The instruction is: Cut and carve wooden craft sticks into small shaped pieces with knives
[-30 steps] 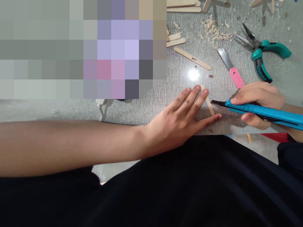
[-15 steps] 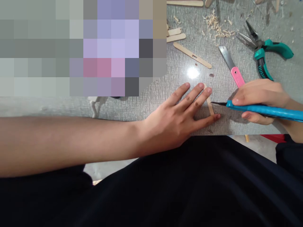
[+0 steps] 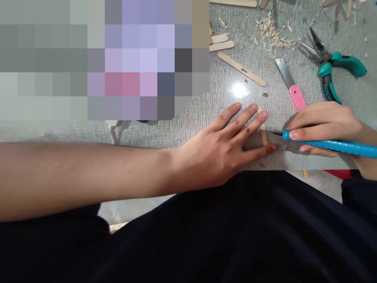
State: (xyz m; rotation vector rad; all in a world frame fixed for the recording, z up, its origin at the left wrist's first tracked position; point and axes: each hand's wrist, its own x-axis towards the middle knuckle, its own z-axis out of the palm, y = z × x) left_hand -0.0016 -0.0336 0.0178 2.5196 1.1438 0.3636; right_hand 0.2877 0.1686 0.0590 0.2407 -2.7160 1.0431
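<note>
You wear a loose, near-black garment (image 3: 235, 232) with a faint navy sheen along its soft diagonal folds. Dark cloth (image 3: 357, 193) shows near your right wrist (image 3: 363, 135), perhaps a sleeve. Your left forearm (image 3: 88, 169), left hand (image 3: 225, 145) and right hand (image 3: 326, 124) are bare, fingers slender.

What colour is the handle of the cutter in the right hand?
Bright blue; the cutter in the right hand shows in the head view.
</note>
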